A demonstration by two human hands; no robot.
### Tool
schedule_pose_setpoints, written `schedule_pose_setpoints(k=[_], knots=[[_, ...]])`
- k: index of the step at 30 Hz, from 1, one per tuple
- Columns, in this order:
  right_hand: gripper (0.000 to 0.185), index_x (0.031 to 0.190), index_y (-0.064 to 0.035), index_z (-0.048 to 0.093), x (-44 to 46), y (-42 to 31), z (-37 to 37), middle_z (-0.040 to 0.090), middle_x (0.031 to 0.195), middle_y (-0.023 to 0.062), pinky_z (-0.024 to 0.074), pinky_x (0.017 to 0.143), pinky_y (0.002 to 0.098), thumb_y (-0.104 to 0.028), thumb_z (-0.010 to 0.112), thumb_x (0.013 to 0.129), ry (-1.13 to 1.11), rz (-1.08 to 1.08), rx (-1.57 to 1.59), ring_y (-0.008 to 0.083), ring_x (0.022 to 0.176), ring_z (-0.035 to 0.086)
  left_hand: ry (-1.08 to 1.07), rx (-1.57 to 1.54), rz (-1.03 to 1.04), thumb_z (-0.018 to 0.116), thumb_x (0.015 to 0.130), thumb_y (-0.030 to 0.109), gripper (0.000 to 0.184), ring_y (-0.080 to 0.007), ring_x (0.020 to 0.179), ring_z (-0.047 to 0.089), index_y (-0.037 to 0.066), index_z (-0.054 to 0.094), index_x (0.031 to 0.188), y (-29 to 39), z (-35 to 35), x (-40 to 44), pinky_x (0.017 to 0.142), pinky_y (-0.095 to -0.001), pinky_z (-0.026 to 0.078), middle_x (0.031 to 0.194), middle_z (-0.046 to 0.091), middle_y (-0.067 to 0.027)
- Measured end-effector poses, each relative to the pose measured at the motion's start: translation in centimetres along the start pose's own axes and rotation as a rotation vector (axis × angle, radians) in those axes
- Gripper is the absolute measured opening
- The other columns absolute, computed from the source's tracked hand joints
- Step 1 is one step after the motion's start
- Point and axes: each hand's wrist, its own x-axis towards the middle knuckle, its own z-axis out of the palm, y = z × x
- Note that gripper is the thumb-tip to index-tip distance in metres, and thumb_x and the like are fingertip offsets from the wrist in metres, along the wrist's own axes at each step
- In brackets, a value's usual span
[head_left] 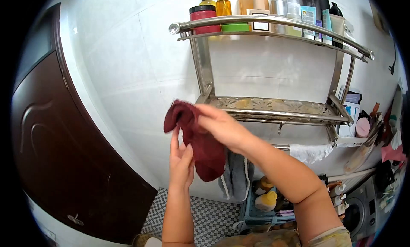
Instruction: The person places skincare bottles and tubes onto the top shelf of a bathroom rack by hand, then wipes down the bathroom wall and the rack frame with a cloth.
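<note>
A dark red cloth (207, 155) hangs folded in the air in front of the white wall. My right hand (220, 125) grips its upper part from the right, fingers wrapped in the fabric. My left hand (181, 163) is on the cloth's left side, below the drooping fold, with thumb and fingers apart and the fingertips touching or very near the fabric. Behind and right of the hands is a metal wall rack (273, 105), its lower shelf bare in the visible part.
Bottles and jars stand on the upper shelf (277, 19). Grey towels (239, 174) and a white cloth (311, 152) hang below. A blue-green basket (256, 213) holds bottles. A brown door (64, 153) is left; a washing machine (361, 208) is at lower right.
</note>
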Motion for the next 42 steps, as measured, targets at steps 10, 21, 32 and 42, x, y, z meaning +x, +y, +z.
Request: schedule_pose_setpoints(k=[10,21,32,42], knots=[[0.029,0.113,-0.0052,0.053,1.2,5.7,2.4,0.056,0.103,0.0053,0.0406,0.084,0.0300,-0.017,0.042,0.089,-0.015,0.374,0.205,0.0140,0.095,0.051,0.182,-0.170,-0.069,0.053,0.082,0.038,0.057,-0.0299,0.112,0.047,-0.001,0.043,0.123,0.0,-6.3,-4.1,0.094,-0.0412,0.039,0.122,0.049,-0.0168],[0.032,0.107,-0.0067,0.054,-7.1,0.8,-5.1,0.049,0.106,0.0096,0.0349,0.083,0.0379,-0.004,0.055,0.074,0.545,-0.630,-1.194,0.0255,0.096,0.050,0.208,-0.272,0.081,0.043,0.085,0.024,0.037,-0.0258,0.105,0.052,0.002,0.051,0.113,4.1,-7.5,4.4,0.092,-0.0394,0.041,0.113,0.055,-0.0114],[0.039,0.107,-0.0059,0.054,-10.8,0.7,-10.3,0.049,0.109,0.0105,0.0315,0.088,0.0406,-0.001,0.058,0.069,0.651,-0.556,-1.444,0.0276,0.101,0.047,-0.236,0.414,0.276,0.052,0.082,0.002,0.029,-0.0149,0.097,0.052,0.001,0.050,0.111,4.6,1.3,19.4,0.084,-0.0283,0.042,0.109,0.055,-0.0059],[0.036,0.102,-0.0056,0.055,-10.6,0.8,-10.6,0.052,0.103,0.0087,0.0331,0.085,0.0397,-0.003,0.060,0.066,0.669,-0.553,-1.399,0.0260,0.096,0.049,0.242,0.914,0.581,0.065,0.076,0.024,0.044,-0.0288,0.088,0.058,-0.010,0.049,0.099,2.3,6.5,21.9,0.080,-0.0352,0.044,0.094,0.059,-0.0219]])
